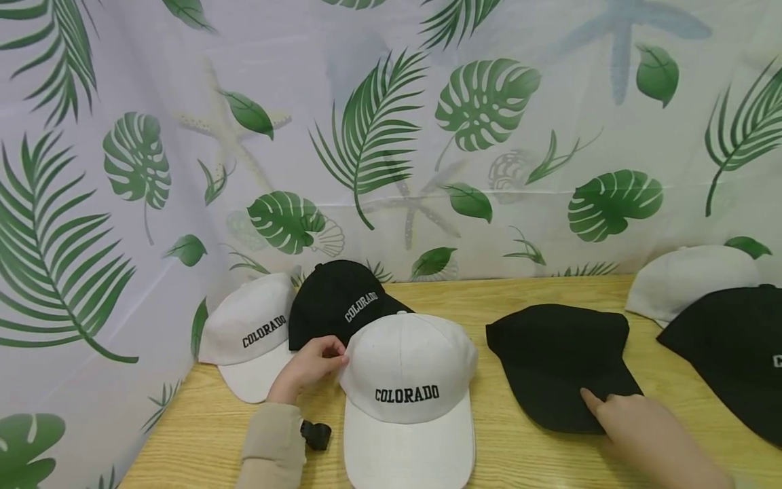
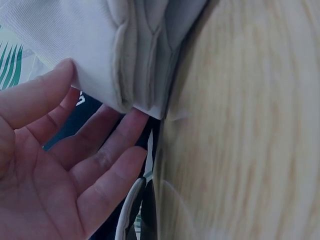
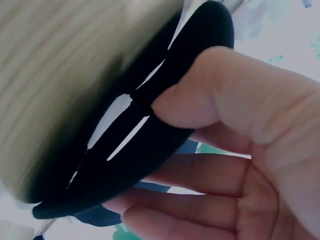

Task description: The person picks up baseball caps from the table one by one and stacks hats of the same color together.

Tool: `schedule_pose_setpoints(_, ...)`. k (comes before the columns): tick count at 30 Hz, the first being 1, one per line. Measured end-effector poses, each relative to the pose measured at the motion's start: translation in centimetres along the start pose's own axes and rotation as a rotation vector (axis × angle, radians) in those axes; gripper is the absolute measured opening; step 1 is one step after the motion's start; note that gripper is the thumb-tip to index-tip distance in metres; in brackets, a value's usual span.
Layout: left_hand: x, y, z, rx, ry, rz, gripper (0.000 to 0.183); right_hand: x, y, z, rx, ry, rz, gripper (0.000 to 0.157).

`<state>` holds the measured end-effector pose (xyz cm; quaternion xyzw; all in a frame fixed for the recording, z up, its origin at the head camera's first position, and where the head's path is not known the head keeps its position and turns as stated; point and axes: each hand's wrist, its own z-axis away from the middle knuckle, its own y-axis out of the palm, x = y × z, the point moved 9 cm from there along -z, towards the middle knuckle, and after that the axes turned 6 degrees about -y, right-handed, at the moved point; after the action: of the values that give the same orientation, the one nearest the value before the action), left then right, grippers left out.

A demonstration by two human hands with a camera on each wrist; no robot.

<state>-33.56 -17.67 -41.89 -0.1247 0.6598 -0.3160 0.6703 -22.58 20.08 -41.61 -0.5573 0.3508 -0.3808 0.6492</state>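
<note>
In the head view a white cap (image 1: 406,367) lettered COLORADO stands at the middle of the table. My left hand (image 1: 314,367) is at its left side. Up close, the left thumb (image 2: 55,85) lies against white cloth (image 2: 95,65), with fingers passing behind and under its lower edge; several folded layers show there. To the right, a black cap (image 1: 559,367) faces away, no lettering visible. My right hand (image 1: 641,424) holds its brim, index finger on top. In the right wrist view the thumb presses the underside of the black brim (image 3: 155,150); the other fingers are beyond it.
At the back left sit another white cap (image 1: 253,333) and a black cap (image 1: 332,299), both lettered COLORADO. On the right a white cap (image 1: 690,278) stands behind a black one (image 1: 733,339), cut off by the frame. A leaf-patterned cloth (image 1: 391,136) hangs behind the wooden table (image 1: 446,291).
</note>
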Motion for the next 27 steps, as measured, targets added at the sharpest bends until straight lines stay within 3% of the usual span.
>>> schedule_pose_setpoints(6, -0.2, 0.0, 0.0, 0.0, 0.003, -0.002, 0.006, 1.0, 0.8, 0.4, 0.085, 0.0, -0.099, 0.044)
schedule_pose_setpoints(10, -0.1, 0.0, 0.1, -0.001, -0.001, -0.001, 0.006, 1.5, 1.0, 0.6, 0.115, -0.009, -0.101, 0.039)
schedule_pose_setpoints(21, 0.0, 0.0, 0.2, -0.006, -0.024, 0.0, 0.006, 1.8, 1.4, 0.9, 0.158, 0.004, -0.171, 0.042)
schedule_pose_setpoints(27, 0.4, -0.9, 0.3, -0.035, -0.049, 0.018, 0.007, 1.4, 1.7, 1.0, 0.197, 0.026, -0.228, 0.053)
